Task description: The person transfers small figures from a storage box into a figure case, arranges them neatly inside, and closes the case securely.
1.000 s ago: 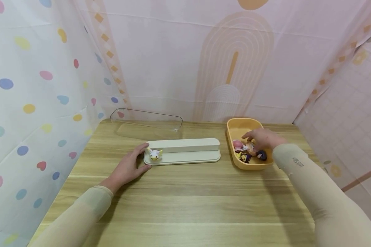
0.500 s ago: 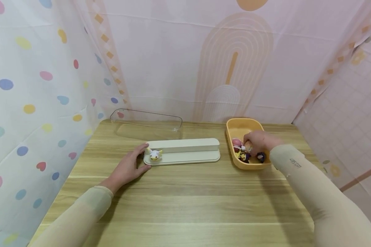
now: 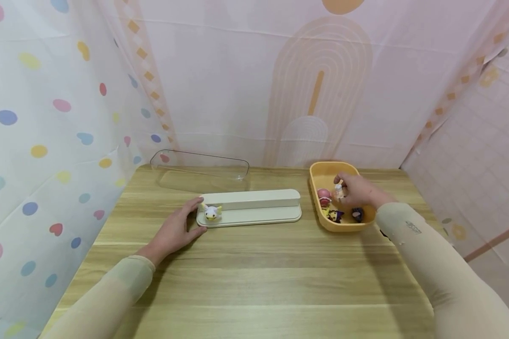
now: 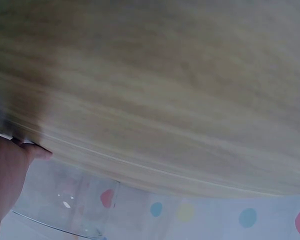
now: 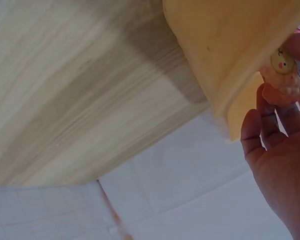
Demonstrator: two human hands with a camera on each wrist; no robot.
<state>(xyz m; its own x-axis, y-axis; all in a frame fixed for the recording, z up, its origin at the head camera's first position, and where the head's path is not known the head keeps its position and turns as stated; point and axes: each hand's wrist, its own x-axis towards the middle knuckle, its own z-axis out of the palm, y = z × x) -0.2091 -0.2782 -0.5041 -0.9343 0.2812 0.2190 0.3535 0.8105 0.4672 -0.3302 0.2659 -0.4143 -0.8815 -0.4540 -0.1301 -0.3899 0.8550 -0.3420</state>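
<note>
1. Your right hand point(image 3: 358, 192) is over the yellow bowl point(image 3: 322, 173) at the right side of the counter point(image 3: 254, 273). Its grip is closed on a little toy figure point(image 3: 338, 190), pinched in your fingertips just above the bowl.
2. In the right wrist view the little toy figure point(image 5: 285, 75) looks peach and bumpy, with a small round face. It sits by your thumb and fingers, close to the bowl's rim.
3. The toy looks small and light, and I think it is hard plastic. It may be smooth, so it could slip. Hold it by its round middle, not by thin bits that stick out.
4. More small toys point(image 3: 334, 213) lie in the bowl under your hand. One is pink, and two are dark.
5. Your left hand point(image 3: 174, 231) lies flat on the counter. Its grip is loose and holds nothing. The fingertips touch the left end of the long white tray point(image 3: 258, 214).
6. A white duck toy point(image 3: 212, 212) stands on that end of the tray, just beside your fingers.
7. A clear lid point(image 3: 200, 170) rests behind the tray, near the curtain.
</note>
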